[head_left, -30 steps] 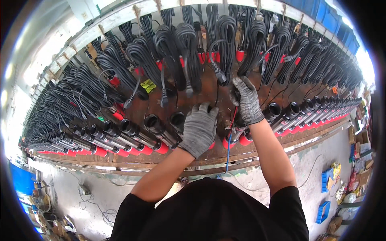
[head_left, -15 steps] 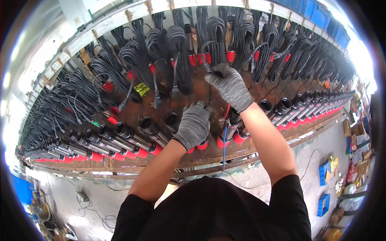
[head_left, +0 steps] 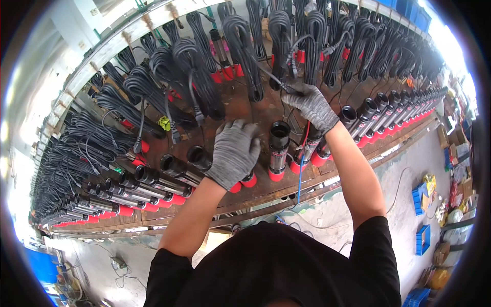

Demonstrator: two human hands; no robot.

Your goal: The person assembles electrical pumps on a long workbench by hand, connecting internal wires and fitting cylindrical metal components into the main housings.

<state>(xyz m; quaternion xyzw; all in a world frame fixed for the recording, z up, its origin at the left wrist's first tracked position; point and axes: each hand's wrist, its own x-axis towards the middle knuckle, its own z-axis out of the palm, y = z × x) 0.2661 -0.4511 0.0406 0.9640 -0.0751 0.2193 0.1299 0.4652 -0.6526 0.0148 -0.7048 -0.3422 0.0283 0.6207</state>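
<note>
My right hand (head_left: 313, 108), in a grey knit glove, pinches a black power cable (head_left: 276, 81) near its end; the fingertips partly hide it. That cable runs up to a coiled black bundle (head_left: 245, 51) hanging from the rail. My left hand (head_left: 234, 153), gloved the same way, is over the near row, fingers stretched forward and thumb apart, with no held thing visible. Under it, a cylinder's red base (head_left: 249, 180) shows. Between the hands stands a steel cylinder with an open black top (head_left: 279, 146). A thin red wire (head_left: 307, 135) and a blue wire (head_left: 300, 176) hang beside another cylinder near my right wrist.
Rows of similar steel cylinders (head_left: 365, 115) with red bases line the rusty brown bench (head_left: 245, 207) on both sides. Many cable coils (head_left: 194, 66) hang along the far rail (head_left: 148, 25). Blue crates (head_left: 422, 239) and clutter lie on the floor at right.
My view has shifted, and my hands are farther apart. The right hand appears farther right with the cable, the left farther left. The cylinder between them now shows in full.
</note>
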